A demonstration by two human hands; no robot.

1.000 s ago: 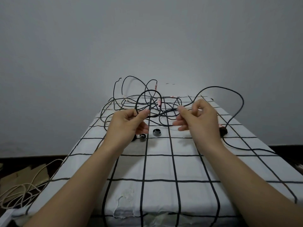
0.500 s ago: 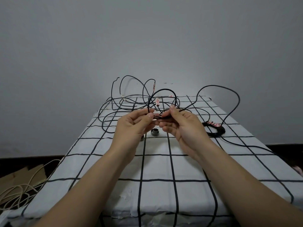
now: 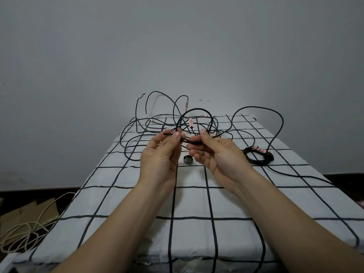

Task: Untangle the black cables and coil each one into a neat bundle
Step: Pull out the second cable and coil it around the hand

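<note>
We hold one black cable loop [image 3: 197, 109] above the table [image 3: 197, 203], with both palms turned up. The left hand [image 3: 161, 154] pinches the cable between thumb and forefinger at the loop's 9 o'clock side, and the other fingers are curled loosely behind. The right hand [image 3: 216, 154] presses the cable under the thumb against curled fingers at the loop's 3 o'clock side. The loop stands upright between the two grips.

The tangle [image 3: 157, 127] lies at 12 o'clock from the hands, on the far end of the table. One strand [image 3: 256, 107] arcs high at 2 o'clock. A coiled bundle [image 3: 258, 157] rests at 3 o'clock of the right hand. A small ring [image 3: 188, 160] sits on the cloth between the hands. A cream cord [image 3: 25, 229] lies on the floor at 8 o'clock.
</note>
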